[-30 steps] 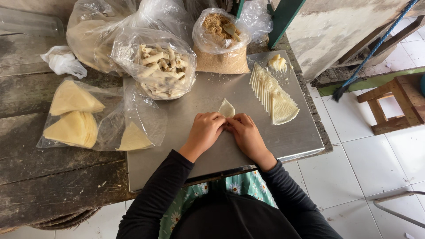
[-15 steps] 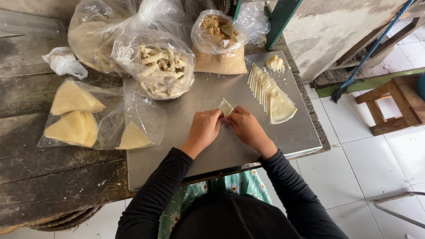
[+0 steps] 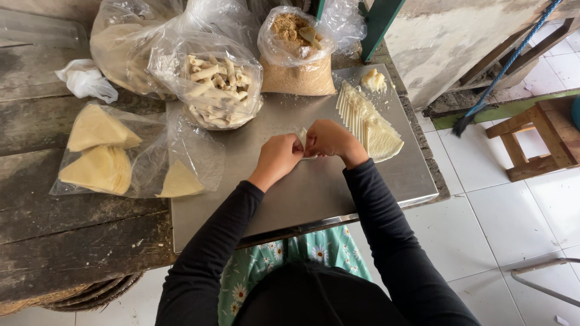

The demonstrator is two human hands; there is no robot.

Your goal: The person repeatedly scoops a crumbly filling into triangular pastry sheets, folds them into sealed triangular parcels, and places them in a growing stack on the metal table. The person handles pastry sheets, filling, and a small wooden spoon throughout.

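Both hands meet at mid-tray: the left hand [image 3: 279,155] and right hand [image 3: 329,139] pinch a small pale wrapper [image 3: 301,136] between curled fingertips, just above the dull, smooth steel tray [image 3: 314,199]. Only a thin, soft corner of it shows; the rest is hidden. Just beside the right hand lies a fanned stack of triangular sheets [image 3: 370,124], and a crinkled clear bag of rolled pieces [image 3: 214,84] sits behind

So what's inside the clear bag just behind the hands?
The clear bag holds a heap of pale rolled pieces, lying every way. Only the top layer shows; creased plastic and the pile itself cover those underneath.
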